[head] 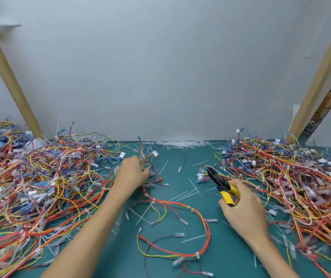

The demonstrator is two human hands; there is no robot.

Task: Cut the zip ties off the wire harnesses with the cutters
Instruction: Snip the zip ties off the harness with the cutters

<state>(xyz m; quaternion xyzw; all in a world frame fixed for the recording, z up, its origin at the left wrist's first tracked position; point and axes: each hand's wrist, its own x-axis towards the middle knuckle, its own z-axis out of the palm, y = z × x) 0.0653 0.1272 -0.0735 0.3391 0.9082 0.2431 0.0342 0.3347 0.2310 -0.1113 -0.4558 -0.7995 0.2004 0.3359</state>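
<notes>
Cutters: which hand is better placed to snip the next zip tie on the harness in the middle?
Right. The right hand already grips the yellow-handled cutters, tips pointing toward the centre. The left hand is closed on the harness by its far end, so it probably steadies the wires.

A dark teal flat table mat (180, 221) carries tangled heaps of thin plastic-coated wires: red, orange, yellow, blue and purple in the left pile (36, 185) at nine o'clock, the same mix in the right pile (292, 177) at three o'clock. Yellow-handled, black-headed metal cutters (221, 185) sit right of centre. Translucent white cut zip-tie strips (182, 144) lie at twelve o'clock below the pale grey wall (160, 67).
</notes>
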